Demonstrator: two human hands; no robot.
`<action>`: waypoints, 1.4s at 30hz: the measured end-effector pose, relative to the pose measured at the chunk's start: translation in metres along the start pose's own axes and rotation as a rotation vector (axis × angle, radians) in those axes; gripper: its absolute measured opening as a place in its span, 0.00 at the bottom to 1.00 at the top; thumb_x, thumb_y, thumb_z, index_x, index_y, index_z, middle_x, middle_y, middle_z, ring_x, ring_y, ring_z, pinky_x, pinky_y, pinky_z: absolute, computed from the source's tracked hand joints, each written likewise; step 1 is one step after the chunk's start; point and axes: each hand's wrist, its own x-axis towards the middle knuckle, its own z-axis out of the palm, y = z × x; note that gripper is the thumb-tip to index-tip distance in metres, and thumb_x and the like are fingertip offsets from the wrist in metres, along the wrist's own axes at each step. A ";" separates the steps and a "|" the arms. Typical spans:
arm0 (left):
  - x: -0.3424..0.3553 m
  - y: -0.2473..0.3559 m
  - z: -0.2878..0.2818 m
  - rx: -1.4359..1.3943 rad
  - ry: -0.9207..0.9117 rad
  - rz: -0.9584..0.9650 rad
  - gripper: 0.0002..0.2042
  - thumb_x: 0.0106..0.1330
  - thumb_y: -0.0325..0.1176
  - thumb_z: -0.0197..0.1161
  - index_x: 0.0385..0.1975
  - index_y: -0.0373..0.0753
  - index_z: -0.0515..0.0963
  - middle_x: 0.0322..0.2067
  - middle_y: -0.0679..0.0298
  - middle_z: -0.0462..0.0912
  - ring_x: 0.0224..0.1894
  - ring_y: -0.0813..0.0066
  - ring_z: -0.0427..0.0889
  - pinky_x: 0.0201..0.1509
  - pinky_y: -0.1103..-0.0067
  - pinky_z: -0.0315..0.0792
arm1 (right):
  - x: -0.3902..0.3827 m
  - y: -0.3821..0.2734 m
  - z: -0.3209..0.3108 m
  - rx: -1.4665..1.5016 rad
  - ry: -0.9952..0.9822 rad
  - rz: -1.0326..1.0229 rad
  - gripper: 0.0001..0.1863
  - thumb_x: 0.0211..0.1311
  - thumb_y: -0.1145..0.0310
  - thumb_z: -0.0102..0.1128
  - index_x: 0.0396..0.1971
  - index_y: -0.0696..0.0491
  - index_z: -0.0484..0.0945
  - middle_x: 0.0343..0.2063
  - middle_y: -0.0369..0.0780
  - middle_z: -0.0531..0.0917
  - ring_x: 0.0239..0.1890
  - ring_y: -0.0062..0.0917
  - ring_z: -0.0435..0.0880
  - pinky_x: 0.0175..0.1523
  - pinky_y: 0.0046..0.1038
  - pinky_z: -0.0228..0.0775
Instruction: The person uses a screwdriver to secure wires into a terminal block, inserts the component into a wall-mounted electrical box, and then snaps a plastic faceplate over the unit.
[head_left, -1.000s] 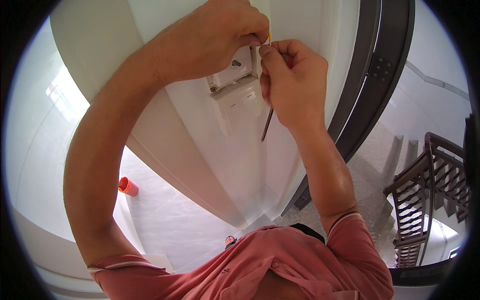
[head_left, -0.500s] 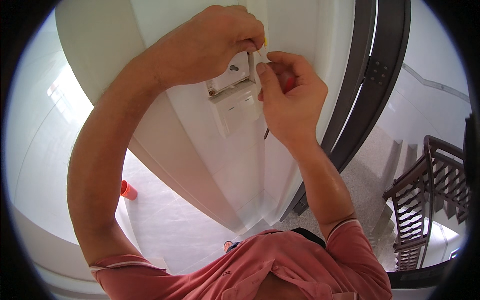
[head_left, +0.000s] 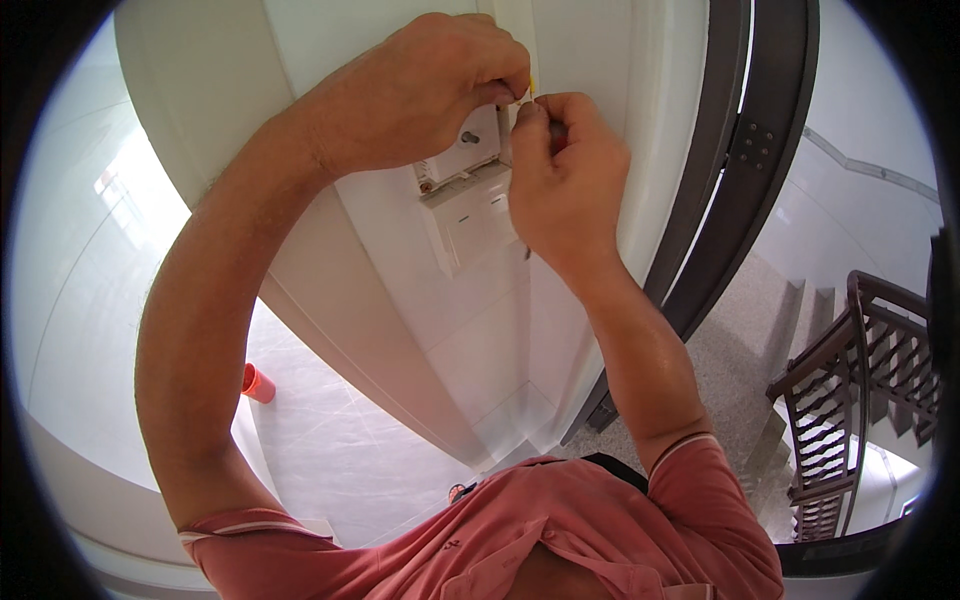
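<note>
My left hand [head_left: 440, 90] is closed in a pinch at a thin yellow wire [head_left: 533, 87] above a white wall box. My right hand [head_left: 572, 175] meets it there, thumb and forefinger pinched together at the wire's end. Tucked in the right palm is a red-handled screwdriver [head_left: 558, 136]; its dark thin tip pokes out below the hand, and most of it is hidden. The wall box [head_left: 455, 160] shows a grey metal post in its face. A white cover panel [head_left: 468, 222] sits just under the box. My left hand hides the box's upper part.
A dark door frame [head_left: 735, 180] runs along the right, with a stairwell and a brown railing [head_left: 820, 400] beyond. On the lower left, a red bin [head_left: 258, 383] stands on the grey tiled floor [head_left: 340, 430]. Pale wall trim [head_left: 340, 300] borders that opening.
My right hand has moved up and left, its fingertips now meeting the wire beside my left fingers. It has turned so less of the red handle shows. My left hand has stayed nearly still.
</note>
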 end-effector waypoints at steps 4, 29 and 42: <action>0.000 0.000 0.001 0.020 0.008 0.006 0.03 0.67 0.20 0.63 0.37 0.32 0.78 0.33 0.55 0.80 0.37 0.54 0.78 0.44 0.66 0.74 | 0.015 -0.016 -0.020 0.690 -0.168 0.839 0.10 0.71 0.72 0.58 0.29 0.61 0.75 0.22 0.40 0.77 0.16 0.26 0.70 0.20 0.33 0.60; 0.001 0.007 -0.001 0.017 0.016 0.004 0.04 0.65 0.18 0.63 0.36 0.33 0.78 0.33 0.57 0.79 0.37 0.57 0.77 0.44 0.68 0.73 | 0.023 -0.023 -0.036 1.052 -0.326 1.199 0.12 0.71 0.67 0.56 0.26 0.53 0.72 0.15 0.36 0.71 0.15 0.19 0.66 0.22 0.28 0.52; 0.007 -0.003 -0.012 -0.080 -0.102 -0.107 0.07 0.66 0.14 0.60 0.37 0.33 0.79 0.35 0.60 0.80 0.37 0.63 0.79 0.44 0.72 0.75 | 0.020 0.002 -0.021 1.716 -0.277 1.539 0.11 0.72 0.64 0.54 0.28 0.50 0.70 0.17 0.32 0.67 0.14 0.18 0.57 0.21 0.24 0.44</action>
